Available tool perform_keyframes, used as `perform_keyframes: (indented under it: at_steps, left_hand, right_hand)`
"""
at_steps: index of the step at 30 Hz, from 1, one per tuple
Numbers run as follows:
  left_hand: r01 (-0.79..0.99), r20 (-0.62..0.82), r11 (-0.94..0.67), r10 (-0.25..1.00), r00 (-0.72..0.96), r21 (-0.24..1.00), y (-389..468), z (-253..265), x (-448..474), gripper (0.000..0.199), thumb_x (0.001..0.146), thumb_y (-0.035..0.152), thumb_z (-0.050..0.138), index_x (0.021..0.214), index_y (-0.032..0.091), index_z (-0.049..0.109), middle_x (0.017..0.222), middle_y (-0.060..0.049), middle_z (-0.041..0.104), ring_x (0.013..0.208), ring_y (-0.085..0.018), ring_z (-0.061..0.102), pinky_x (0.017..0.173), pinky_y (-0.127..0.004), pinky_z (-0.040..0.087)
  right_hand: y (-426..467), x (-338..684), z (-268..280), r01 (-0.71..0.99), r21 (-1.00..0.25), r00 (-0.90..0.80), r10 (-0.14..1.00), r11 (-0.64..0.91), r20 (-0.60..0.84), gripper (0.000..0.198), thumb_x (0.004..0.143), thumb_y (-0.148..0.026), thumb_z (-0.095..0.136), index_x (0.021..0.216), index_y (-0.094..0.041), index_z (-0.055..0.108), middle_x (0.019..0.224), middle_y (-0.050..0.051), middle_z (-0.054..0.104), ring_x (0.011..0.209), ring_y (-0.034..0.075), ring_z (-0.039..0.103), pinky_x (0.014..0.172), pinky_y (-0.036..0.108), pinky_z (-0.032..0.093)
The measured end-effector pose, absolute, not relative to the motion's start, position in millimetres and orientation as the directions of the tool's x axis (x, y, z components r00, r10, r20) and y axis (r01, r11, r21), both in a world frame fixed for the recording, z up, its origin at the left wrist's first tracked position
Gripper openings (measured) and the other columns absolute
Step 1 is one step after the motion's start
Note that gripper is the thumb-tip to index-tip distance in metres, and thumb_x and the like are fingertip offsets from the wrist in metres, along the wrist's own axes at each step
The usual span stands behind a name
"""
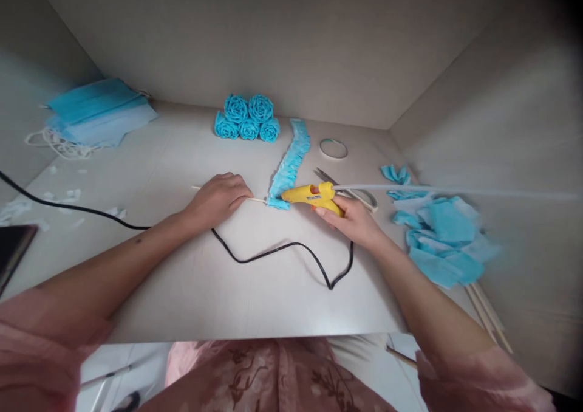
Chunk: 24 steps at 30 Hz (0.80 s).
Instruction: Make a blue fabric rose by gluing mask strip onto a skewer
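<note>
My right hand (348, 216) is closed around the grip of a yellow glue gun (310, 196), a long clear glue stick (437, 189) running out of its back. The gun's nozzle touches or hovers just over the near end of a pleated blue fabric strip (291, 160). My left hand (221, 198) pinches a thin pale wooden stick (257, 200), whose right tip lies at the strip's folded near end. Behind the gun, partly covered by it, lie scissors (364, 194).
Several rolled blue fabric roses (248, 120) are stacked at the back. Blue face masks (100, 111) lie back left, fabric pieces (441, 236) and sticks (489, 318) at right. A tape ring (333, 149) sits near the scissors. A black cord (273, 253) crosses the table; a dark device (13, 251) is at left.
</note>
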<state>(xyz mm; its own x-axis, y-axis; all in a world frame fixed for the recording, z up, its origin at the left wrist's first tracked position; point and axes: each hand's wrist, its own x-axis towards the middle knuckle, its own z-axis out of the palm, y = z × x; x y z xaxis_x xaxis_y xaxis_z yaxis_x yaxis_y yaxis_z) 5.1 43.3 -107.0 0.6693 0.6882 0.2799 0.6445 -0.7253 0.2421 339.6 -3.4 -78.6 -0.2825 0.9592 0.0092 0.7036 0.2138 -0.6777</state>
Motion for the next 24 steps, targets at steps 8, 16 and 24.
perform_keyframes:
  at_steps: [8,16,24]
  left_hand:
    - [0.627,0.283,-0.737,0.676,0.68,0.254,43,-104,4,0.027,0.101,0.021,0.047,0.096,0.019,0.073,0.095,-0.007,0.068,0.092,-0.023,0.059,0.083,-0.035,0.044]
    - [0.612,0.315,-0.753,0.658,0.684,0.242,44,-107,4,0.028,0.102,0.021,0.046,0.096,0.019,0.074,0.094,-0.007,0.069,0.09,-0.022,0.059,0.082,-0.034,0.043]
    - [0.606,0.333,-0.755,0.655,0.678,0.252,43,-106,5,0.028,0.103,0.022,0.046,0.097,0.019,0.073,0.094,-0.007,0.069,0.091,-0.021,0.06,0.083,-0.034,0.043]
  right_hand:
    - [-3,347,-69,0.729,-0.648,-0.22,0.972,0.223,0.086,0.039,0.082,-0.058,0.065,0.075,-0.019,0.062,0.058,-0.002,0.049,0.054,0.013,0.043,0.053,0.027,0.031]
    - [-2,348,-71,0.544,-0.833,-0.139,0.99,0.102,0.031,0.046,0.084,-0.064,0.063,0.09,-0.019,0.07,0.058,-0.002,0.053,0.052,0.014,0.049,0.054,0.029,0.038]
    - [-5,340,-77,0.585,-0.803,-0.214,0.977,0.114,-0.017,0.042,0.088,-0.056,0.059,0.098,-0.017,0.07,0.064,0.001,0.058,0.057,0.015,0.051,0.055,0.029,0.039]
